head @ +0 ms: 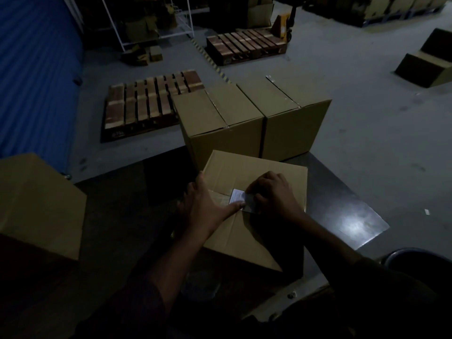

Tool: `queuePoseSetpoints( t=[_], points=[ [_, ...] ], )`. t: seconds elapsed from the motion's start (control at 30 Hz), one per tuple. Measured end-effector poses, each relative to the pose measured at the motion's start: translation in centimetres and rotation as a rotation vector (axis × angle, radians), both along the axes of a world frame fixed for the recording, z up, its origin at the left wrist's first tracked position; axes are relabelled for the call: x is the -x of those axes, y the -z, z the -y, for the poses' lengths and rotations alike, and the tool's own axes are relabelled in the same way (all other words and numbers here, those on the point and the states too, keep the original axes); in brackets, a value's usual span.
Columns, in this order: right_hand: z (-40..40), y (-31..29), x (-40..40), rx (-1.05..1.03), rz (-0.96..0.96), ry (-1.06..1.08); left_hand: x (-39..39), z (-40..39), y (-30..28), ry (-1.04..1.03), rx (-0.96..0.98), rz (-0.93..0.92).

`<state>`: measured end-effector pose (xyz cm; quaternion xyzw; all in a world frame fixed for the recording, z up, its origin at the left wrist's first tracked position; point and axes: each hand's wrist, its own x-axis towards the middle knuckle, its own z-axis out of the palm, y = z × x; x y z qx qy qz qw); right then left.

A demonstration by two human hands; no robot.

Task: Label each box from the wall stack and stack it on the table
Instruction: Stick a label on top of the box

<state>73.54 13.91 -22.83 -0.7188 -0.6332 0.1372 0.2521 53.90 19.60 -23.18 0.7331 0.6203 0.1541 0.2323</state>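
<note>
A brown cardboard box lies on the dark table in front of me. A small white label sits on its top face. My left hand grips the box's left edge with spread fingers, its thumb pressing the label's lower left corner. My right hand covers the label's right side, fingers curled down onto it. Behind this box stand two bigger taped cartons side by side, the left carton and the right carton.
Another carton stands at the table's left. Two wooden pallets lie on the grey floor beyond, with a pallet jack, a white rack, a blue wall left and loose boxes at the right.
</note>
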Motion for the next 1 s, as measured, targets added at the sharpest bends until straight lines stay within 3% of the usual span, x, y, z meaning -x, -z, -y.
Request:
queuePoseSetpoints(
  t=[0.23, 0.37, 0.57, 0.7, 1.0],
  points=[
    [0.4, 1.2, -0.6, -0.003, 0.075, 0.029, -0.1, 0.1, 0.0, -0.004, 0.001, 0.019],
    [0.8, 0.5, -1.1, -0.001, -0.042, 0.03, 0.0, 0.1, 0.0, -0.006, 0.005, 0.013],
    [1.6, 0.6, -1.1, -0.077, 0.131, -0.024, -0.1, 0.1, 0.0, -0.007, 0.022, 0.033],
    [1.5, 0.4, -1.6, -0.049, 0.023, 0.024, -0.1, 0.1, -0.1, -0.011, 0.02, 0.048],
    [2.0, 0.4, -1.6, -0.084, 0.053, 0.04, 0.0, 0.2, -0.2, -0.005, 0.012, 0.041]
  ],
)
